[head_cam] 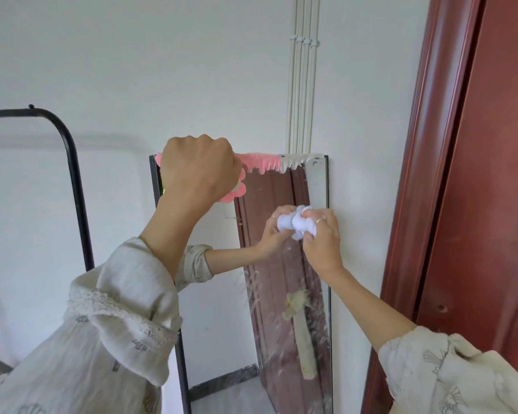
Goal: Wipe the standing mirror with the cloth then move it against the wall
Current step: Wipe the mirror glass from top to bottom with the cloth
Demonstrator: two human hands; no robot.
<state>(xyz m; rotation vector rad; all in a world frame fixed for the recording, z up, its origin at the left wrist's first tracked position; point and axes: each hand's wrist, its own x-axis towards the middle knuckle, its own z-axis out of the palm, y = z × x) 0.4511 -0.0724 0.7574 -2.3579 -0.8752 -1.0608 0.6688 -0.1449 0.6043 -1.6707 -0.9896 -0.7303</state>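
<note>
The standing mirror (pixel 284 294) is tall and narrow, with a dark frame and a pink and white drip-shaped trim along its top. It stands in front of a white wall. My left hand (pixel 198 171) grips the mirror's top edge near the left corner, fingers curled over the trim. My right hand (pixel 322 239) holds a bunched white cloth (pixel 295 224) and presses it against the glass in the upper right part. The glass shows the reflection of that hand and cloth. Smears mark the lower glass.
A dark red door (pixel 497 204) and its frame rise just right of the mirror. A black metal rack (pixel 72 174) stands at the left. White conduit pipes (pixel 301 85) run up the wall above the mirror.
</note>
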